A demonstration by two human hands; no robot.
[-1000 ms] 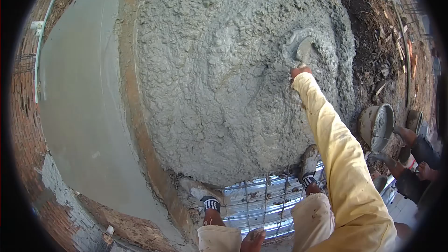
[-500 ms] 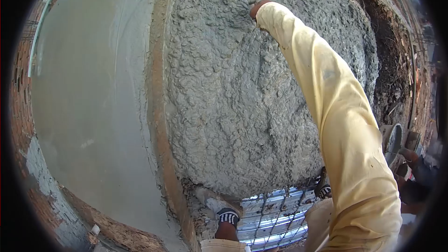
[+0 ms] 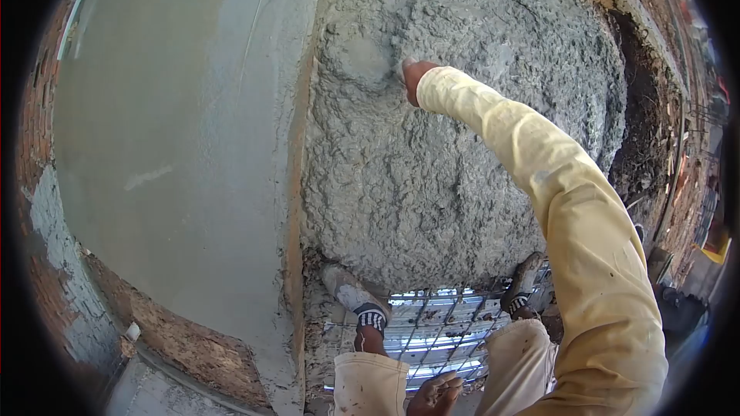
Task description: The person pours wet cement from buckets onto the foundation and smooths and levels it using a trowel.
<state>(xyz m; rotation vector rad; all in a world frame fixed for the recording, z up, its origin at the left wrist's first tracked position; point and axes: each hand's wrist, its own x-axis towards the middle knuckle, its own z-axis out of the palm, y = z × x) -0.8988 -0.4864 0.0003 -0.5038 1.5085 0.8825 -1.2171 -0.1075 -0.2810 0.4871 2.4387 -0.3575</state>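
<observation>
My right hand [image 3: 416,82], at the end of a long yellow sleeve, is closed on the handle of a trowel over rough wet concrete [image 3: 385,192]. The blade is hard to make out against a smoother, wet patch left of the hand. Low in the view, my left hand [image 3: 435,395] hangs between my trouser legs, its fingers curled, with nothing visible in them. A narrow board [image 3: 296,208] divides the rough concrete from a smooth grey slab [image 3: 169,177] on the left.
My feet in striped socks [image 3: 371,317] stand at the near concrete edge, beside a rebar grid [image 3: 439,327] over shiny metal sheeting. Dark soil [image 3: 641,131] borders the right side. Brickwork [image 3: 38,123] runs along the far left. Blurred dark shapes lie at lower right.
My right hand has swept leftward across the concrete, first away from me, then slightly back nearer. The view has shifted right; the bucket and the other people's arms no longer show clearly.
</observation>
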